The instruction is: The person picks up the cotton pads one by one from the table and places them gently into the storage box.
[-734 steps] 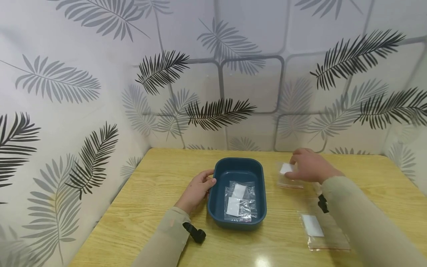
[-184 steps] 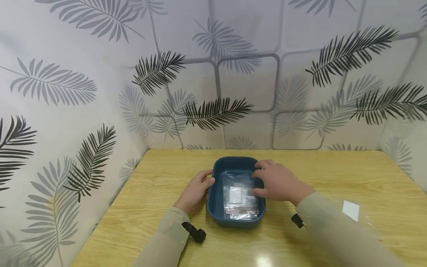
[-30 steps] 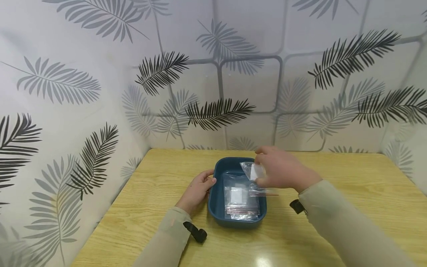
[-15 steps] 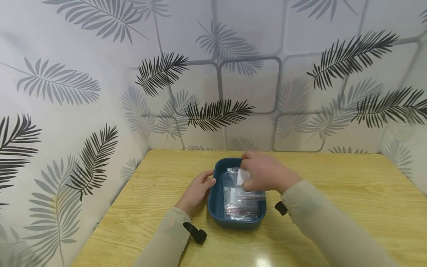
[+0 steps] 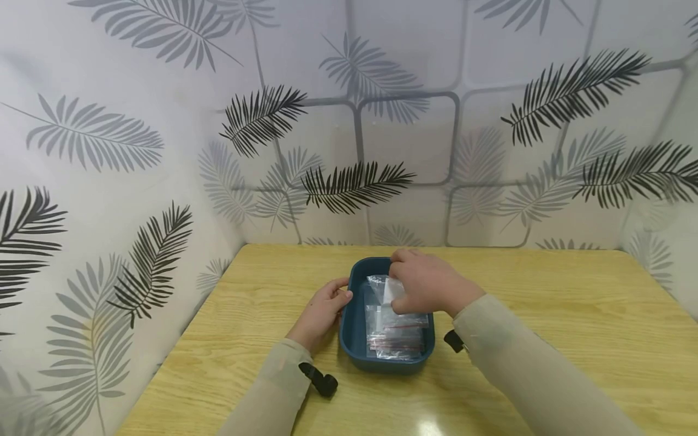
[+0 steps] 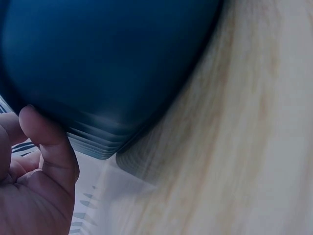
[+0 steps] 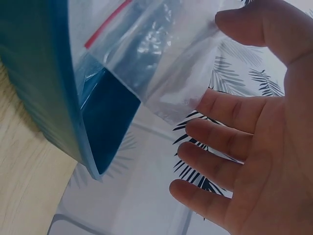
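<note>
A dark blue plastic bin point(image 5: 387, 366) stands on the table, several clear zip-lock bags point(image 5: 400, 347) lying stacked inside it. My left hand point(image 5: 322, 312) holds the bin's left side, thumb at the rim; in the left wrist view that thumb point(image 6: 51, 142) lies along the blue wall. Over the bin's far right part, my right hand point(image 5: 428, 281) pinches another zip-lock bag point(image 7: 156, 44) by its edge between thumb and index finger. That bag has a red seal strip and a white piece in it, partly hidden by the hand. The other right fingers point(image 7: 215, 166) are spread.
The wood-grain table point(image 5: 262, 278) extends to both sides of the bin. A wall covering with leaf prints point(image 5: 403, 212) rises right behind the table's far edge, and another leaf-printed surface point(image 5: 109, 212) stands on the left.
Bags that lay on the table at the right earlier are gone from there, and the bin holds more. Lately my right hand has moved left and lower over the bin with its bag. Left hand unchanged.
</note>
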Available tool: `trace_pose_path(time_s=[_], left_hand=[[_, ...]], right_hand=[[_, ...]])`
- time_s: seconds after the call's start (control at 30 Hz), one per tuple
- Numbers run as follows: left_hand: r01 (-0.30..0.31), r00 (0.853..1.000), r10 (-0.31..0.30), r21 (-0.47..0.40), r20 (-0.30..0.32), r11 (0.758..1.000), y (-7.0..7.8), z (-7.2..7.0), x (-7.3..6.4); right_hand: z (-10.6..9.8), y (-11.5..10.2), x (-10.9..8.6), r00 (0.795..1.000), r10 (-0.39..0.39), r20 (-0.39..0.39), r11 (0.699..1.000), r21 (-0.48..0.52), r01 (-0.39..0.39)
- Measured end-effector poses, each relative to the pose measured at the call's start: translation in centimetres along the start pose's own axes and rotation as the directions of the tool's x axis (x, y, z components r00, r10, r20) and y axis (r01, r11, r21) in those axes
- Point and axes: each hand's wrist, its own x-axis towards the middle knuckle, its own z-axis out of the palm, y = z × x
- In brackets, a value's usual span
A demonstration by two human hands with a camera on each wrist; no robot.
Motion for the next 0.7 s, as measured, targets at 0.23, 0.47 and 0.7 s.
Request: trace_pose_path(time_s=[0.23,0.47,0.7], left_hand=[[-0.010,1.000,0.010,0.018,0.007,1.000,0.0,-0.1,0.1],[-0.012,1.000,0.011,0.019,0.002,1.000,0.0,-0.3,0.0],[-0.013,1.000,0.013,0.020,-0.002,1.000,-0.1,-0.2,0.1]], right_hand=[[-0.2,-0.1,0.0,0.999,0.031,0.023,0.999,-0.010,-0.030],[-0.3,0.2,-0.2,0.999,0.033,0.017,0.999,0.000,-0.033],[0.1,1.8,-1.5,0.998,0.061,-0.022,0.997,0.058,-0.060]])
